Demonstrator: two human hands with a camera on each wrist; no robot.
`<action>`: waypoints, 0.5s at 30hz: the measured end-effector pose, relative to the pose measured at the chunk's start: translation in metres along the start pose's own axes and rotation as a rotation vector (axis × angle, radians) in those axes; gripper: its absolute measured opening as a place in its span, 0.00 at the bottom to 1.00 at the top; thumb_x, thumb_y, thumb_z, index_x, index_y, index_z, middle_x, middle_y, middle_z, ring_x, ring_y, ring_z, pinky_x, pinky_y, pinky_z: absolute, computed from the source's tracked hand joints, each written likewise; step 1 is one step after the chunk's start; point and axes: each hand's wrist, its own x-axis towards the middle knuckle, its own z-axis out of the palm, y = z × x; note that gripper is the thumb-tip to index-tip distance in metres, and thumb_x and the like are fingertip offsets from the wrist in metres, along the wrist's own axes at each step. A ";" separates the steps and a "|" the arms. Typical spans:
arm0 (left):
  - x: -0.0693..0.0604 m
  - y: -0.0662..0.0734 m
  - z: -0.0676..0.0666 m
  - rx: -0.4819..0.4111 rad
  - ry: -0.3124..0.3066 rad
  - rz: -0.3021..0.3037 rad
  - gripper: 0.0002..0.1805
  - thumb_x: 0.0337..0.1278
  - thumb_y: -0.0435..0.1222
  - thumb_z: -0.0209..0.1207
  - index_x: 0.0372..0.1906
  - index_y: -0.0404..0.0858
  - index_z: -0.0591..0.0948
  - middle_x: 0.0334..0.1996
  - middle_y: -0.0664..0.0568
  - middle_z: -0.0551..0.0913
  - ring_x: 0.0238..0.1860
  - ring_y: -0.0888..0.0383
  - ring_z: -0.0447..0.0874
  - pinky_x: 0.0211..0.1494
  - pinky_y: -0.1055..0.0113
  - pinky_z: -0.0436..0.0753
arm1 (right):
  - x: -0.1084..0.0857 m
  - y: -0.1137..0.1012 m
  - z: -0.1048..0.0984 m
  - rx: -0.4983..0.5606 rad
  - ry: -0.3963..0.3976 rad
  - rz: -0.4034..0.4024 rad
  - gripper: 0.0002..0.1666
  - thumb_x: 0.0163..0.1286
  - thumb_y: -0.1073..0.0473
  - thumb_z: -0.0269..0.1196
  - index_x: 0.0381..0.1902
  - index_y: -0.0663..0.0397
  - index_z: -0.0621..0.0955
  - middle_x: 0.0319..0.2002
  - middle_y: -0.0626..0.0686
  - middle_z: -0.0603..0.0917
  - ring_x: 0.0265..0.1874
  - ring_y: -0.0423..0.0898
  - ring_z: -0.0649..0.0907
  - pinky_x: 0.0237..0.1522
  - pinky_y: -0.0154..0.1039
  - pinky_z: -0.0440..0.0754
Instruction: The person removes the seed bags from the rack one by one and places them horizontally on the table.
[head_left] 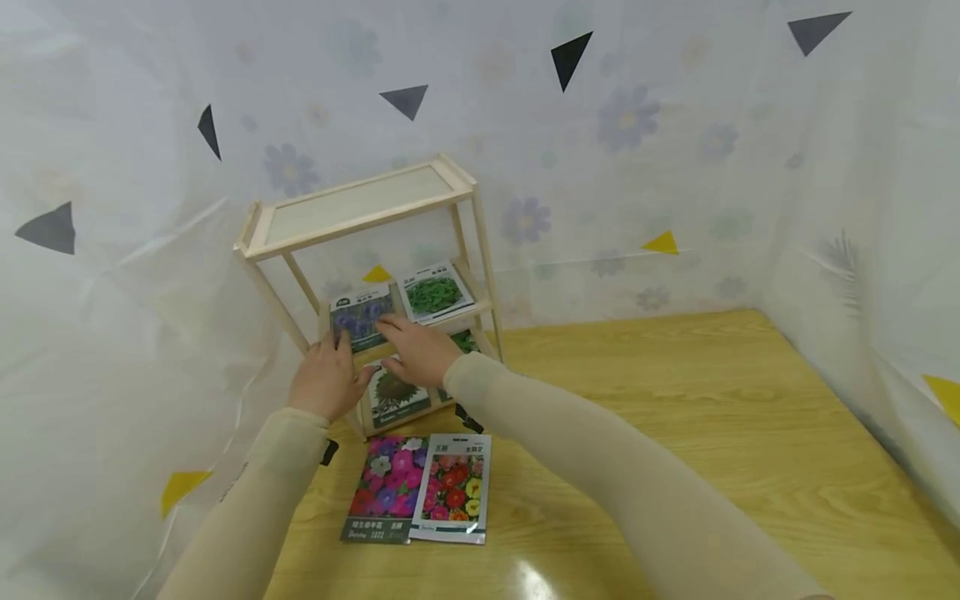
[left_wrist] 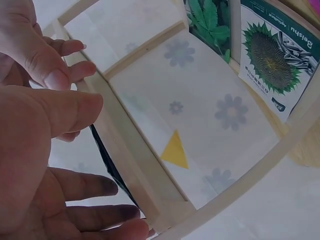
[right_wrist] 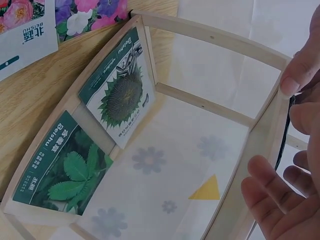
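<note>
A seed packet with purple flowers (head_left: 362, 320) lies on the left half of the upper slanted tier of a small wooden rack (head_left: 367, 218). My left hand (head_left: 324, 379) touches its lower left side with extended fingers. At its right side, my right hand (head_left: 423, 350) rests fingertips on the packet. The left wrist view shows the left hand (left_wrist: 45, 165) by the shelf edge, the packet only a dark strip. In the right wrist view, the right hand's (right_wrist: 280, 200) fingers are spread and loosely bent. Beside the purple packet lies a green-leaf packet (head_left: 435, 293).
The lower tier holds a sunflower packet (right_wrist: 122, 95) and another leafy packet (right_wrist: 67, 170). In front of the rack, a petunia-like flower packet (head_left: 386, 487) and a red-and-yellow flower packet (head_left: 452, 487) lie on the wooden table (head_left: 637, 433). A patterned white sheet (head_left: 675, 167) hangs behind.
</note>
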 end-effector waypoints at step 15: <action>-0.004 -0.001 0.014 0.025 0.084 0.045 0.39 0.64 0.49 0.57 0.64 0.19 0.65 0.58 0.25 0.70 0.57 0.30 0.70 0.60 0.42 0.71 | -0.001 0.004 0.003 -0.016 -0.006 -0.026 0.30 0.74 0.43 0.52 0.68 0.51 0.70 0.67 0.51 0.69 0.62 0.43 0.74 0.59 0.36 0.74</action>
